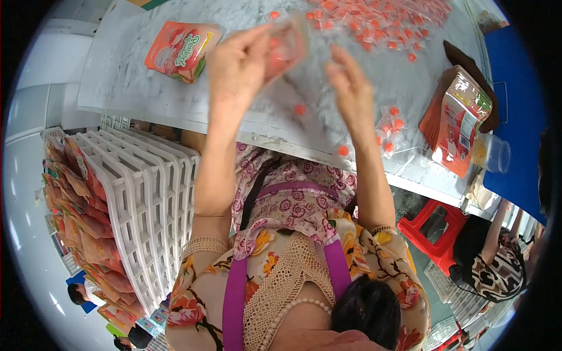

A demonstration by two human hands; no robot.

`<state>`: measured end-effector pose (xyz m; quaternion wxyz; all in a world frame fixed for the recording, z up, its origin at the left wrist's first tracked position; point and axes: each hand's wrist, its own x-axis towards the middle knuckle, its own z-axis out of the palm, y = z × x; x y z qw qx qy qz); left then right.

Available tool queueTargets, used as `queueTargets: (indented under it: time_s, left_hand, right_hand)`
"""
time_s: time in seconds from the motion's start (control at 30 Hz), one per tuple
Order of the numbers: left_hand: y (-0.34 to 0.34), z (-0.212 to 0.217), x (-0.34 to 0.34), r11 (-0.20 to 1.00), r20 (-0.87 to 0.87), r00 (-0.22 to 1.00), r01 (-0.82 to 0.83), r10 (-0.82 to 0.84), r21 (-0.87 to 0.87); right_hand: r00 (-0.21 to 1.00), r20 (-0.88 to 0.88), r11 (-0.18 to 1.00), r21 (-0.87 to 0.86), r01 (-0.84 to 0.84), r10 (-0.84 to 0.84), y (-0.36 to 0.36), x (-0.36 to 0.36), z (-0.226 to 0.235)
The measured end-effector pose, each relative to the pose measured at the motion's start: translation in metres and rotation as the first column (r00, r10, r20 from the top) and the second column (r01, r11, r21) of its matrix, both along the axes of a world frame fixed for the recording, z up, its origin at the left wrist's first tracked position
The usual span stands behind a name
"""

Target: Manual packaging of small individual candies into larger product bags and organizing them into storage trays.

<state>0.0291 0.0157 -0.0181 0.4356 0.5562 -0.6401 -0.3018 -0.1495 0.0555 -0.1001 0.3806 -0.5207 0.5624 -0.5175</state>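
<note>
My left hand (237, 67) is closed on the edge of a red and clear pouch (285, 51), held tilted above the marbled table (134, 88). The pouch is blurred, and red shows inside or on it. To its right, my right hand (352, 88) hangs over the table with its fingers somewhat apart, slightly smeared; nothing shows in it. Below the pouch lies a small wrapped red candy (300, 109). Several more wrapped candies (393, 126) lie beside my right wrist, and another candy (343, 150) is near the table's front edge.
A large heap of wrapped red candies (380, 23) spreads over the far side. One filled red pouch (181, 50) lies at left; a stack of flat pouches (459, 120) and a clear plastic jar (493, 153) are at right. White stacked crates (140, 193) and a red stool (433, 234) stand below.
</note>
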Motion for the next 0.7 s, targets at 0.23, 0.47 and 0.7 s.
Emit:
queueTargets:
  time_s: [0.23, 0.47, 0.7]
  left_hand:
    - [-0.015, -0.007, 0.015, 0.994, 0.261, 0.965, 0.055, -0.03, -0.089]
    - [-0.007, -0.006, 0.013, 0.998, 0.165, 0.985, 0.045, -0.039, -0.033]
    - [-0.002, -0.005, 0.003, 0.996, 0.13, 0.988, 0.086, -0.086, 0.005]
  right_hand:
    - [0.772, -0.609, 0.921, -0.169, -0.352, 0.183, 0.037, 0.015, -0.054]
    - [0.749, -0.661, 0.959, -0.179, -0.219, 0.047, 0.107, -0.018, -0.051]
    - [0.693, -0.659, 0.93, -0.364, 0.047, -0.293, 0.107, -0.055, -0.043]
